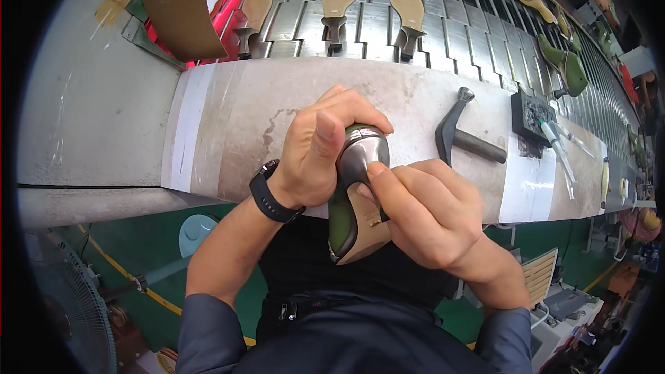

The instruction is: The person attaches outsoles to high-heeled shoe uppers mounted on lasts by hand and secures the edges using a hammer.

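A green high-heeled shoe (339, 220) is held over the bench's near edge, its tan sole (373, 234) turned up toward me and its toe pointing down. My left hand (315, 149) is closed round the heel end, fingers wrapped over the far side. On the shoe's shiny grey-brown heel (360, 157), the thumb of my right hand (435, 211) presses from the right. The other fingers of that hand are curled beside the sole, and some fingertips are hidden behind the heel. A shoemaker's hammer (478, 145) lies right of the shoe on the bench.
Beyond the pale bench (235, 97) runs a slatted metal conveyor (443, 21) with heeled soles (339, 0); green shoes (569, 69) sit farther right. A black block (528, 114) and syringes (558, 152) lie at right. A fan (83, 305) stands at lower left. Other people's hands show at upper right.
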The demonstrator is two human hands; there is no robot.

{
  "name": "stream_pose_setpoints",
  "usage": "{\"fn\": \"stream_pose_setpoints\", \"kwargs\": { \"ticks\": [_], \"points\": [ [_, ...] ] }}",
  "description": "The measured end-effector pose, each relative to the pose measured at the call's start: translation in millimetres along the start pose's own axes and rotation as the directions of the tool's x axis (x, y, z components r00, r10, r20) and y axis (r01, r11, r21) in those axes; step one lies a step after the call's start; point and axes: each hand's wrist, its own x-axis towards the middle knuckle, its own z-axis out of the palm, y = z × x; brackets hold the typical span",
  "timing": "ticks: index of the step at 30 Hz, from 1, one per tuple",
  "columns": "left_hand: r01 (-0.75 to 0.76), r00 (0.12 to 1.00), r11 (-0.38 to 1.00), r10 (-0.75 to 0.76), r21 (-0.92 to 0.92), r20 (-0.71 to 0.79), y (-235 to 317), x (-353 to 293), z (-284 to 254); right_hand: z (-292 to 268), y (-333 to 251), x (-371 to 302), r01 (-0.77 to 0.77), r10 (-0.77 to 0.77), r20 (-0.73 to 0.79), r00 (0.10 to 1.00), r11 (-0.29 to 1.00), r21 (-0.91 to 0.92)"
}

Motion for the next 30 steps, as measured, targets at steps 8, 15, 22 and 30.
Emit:
{"fn": "stream_pose_setpoints", "kwargs": {
  "ticks": [8, 15, 22, 30],
  "points": [
    [0.097, 0.995, 0.982, -0.094, -0.164, 0.026, -9, 21, -10, 8, 28, 22, 0.018, -0.014, 0.051, 0.999, 0.998, -0.067],
    [0.045, 0.999, 0.954, -0.044, -0.298, 0.011, -42, 49, -1, 18, 54, 23, -0.146, 0.155, 0.083, 0.984, 0.984, -0.098],
    [0.085, 0.995, 0.968, -0.094, -0.236, -0.027, -42, 48, 6, 11, 32, 14, -0.863, 0.813, 0.357, 0.460, 0.314, 0.396],
    [0.130, 0.989, 0.959, -0.142, -0.251, -0.031, -44, 49, 7, 20, 37, 25, -0.917, 0.730, 0.562, 0.389, 0.248, 0.312]
  ]
}}
